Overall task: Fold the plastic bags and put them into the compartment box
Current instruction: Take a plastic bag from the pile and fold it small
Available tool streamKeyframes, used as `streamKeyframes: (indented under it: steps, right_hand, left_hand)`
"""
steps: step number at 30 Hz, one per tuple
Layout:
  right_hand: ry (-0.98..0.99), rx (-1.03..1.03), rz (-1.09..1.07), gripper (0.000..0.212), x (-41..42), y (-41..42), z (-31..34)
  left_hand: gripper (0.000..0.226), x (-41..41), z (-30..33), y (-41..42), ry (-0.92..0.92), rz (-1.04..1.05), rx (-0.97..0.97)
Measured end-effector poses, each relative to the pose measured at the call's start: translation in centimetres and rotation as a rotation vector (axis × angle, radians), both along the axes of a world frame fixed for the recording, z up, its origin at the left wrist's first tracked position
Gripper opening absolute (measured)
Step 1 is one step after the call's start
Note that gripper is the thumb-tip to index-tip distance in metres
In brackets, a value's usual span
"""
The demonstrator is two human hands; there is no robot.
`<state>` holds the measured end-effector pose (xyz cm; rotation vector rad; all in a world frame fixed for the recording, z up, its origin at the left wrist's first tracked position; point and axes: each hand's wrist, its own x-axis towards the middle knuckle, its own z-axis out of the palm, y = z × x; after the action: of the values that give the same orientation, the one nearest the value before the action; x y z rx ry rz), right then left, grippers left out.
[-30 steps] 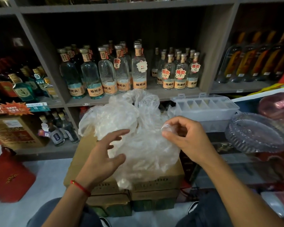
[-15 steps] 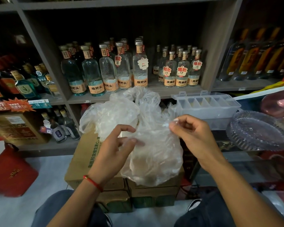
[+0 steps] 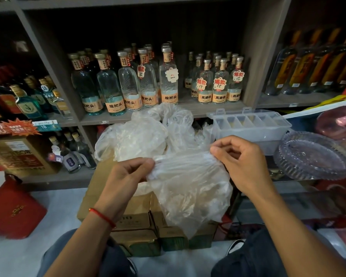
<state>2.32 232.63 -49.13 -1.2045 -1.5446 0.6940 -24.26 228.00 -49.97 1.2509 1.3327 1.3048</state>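
While the cardboard cartons serve as a work surface, the heap of plastic bags is kept on top, within reach. One bag is held stretched above them for flattening, pinched by the left hand and right hand. The compartment box is stationed just behind, open for loading.
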Motion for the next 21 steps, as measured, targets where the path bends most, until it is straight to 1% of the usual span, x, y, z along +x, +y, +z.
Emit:
streamKeyframes:
  steps: [2, 3, 4, 5, 6, 7, 8, 9, 10, 12, 13, 15, 16, 18, 20, 21]
  right_hand:
    - [-0.028, 0.008, 0.027, 0.011, 0.0, 0.0, 0.1]
    - [-0.047, 0.010, 0.049, 0.011, 0.0, -0.1, 0.2]
    - [-0.065, 0.014, 0.074, 0.011, -0.1, -0.1, 0.2]
    - [-0.077, 0.019, 0.105, 0.010, -0.2, -0.1, 0.2]
    - [-0.083, 0.021, 0.141, 0.009, -0.4, -0.2, 0.3]
    - [-0.082, 0.020, 0.177, 0.011, -0.7, -0.3, 0.3]
    - [-0.076, 0.014, 0.210, 0.014, -1.0, -0.3, 0.4]
    - [-0.075, 0.010, 0.234, 0.017, -1.3, -0.3, 0.4]
    - [-0.080, 0.010, 0.248, 0.020, -1.5, -0.3, 0.4]
    - [-0.081, 0.015, 0.244, 0.021, -1.4, -0.2, 0.3]
    - [-0.069, 0.009, 0.234, 0.019, -1.1, 0.0, 0.2]
    - [-0.036, -0.049, 0.212, 0.013, -0.1, 0.2, 0.0]
    - [-0.026, -0.111, 0.207, 0.013, 0.5, 0.3, -0.1]
    - [0.006, -0.293, 0.227, 0.021, 1.7, 0.5, -0.5]
    - [0.065, -0.478, 0.284, 0.027, 2.5, 0.2, -0.6]
    - [0.093, -0.533, 0.324, 0.034, 2.8, 0.0, -0.6]
  left_hand:
    - [0.018, -0.1, 0.1, 0.0, 0.073, 0.070, -0.001]
    - [0.017, -0.2, 0.2, 0.0, 0.183, 0.107, 0.031]
    - [0.016, 0.0, 0.5, -0.1, 0.343, 0.126, 0.096]
    - [0.021, 0.5, 0.9, -0.2, 0.509, 0.110, 0.175]
    - [0.030, 1.2, 1.3, 0.0, 0.626, 0.054, 0.242]
    - [0.040, 2.1, 1.6, 0.3, 0.686, -0.027, 0.269]
    - [0.048, 3.0, 1.8, 0.9, 0.725, -0.111, 0.263]
    - [0.051, 4.0, 1.9, 1.4, 0.746, -0.179, 0.239]
    - [0.047, 4.8, 2.1, 1.8, 0.733, -0.218, 0.216]
    - [0.025, 5.5, 2.0, 2.6, 0.620, -0.221, 0.219]
    - [0.017, 5.4, 1.8, 2.8, 0.555, -0.185, 0.232]
    - [0.012, 4.8, 1.4, 3.0, 0.400, -0.101, 0.208]
    - [0.012, 4.3, 1.3, 3.0, 0.305, -0.073, 0.180]
    - [0.013, 3.5, 1.2, 3.0, 0.143, -0.024, 0.141]
    - [0.012, 2.7, 1.3, 3.0, 0.011, 0.029, 0.120]
    - [0.013, 2.4, 1.4, 3.0, -0.051, 0.050, 0.110]
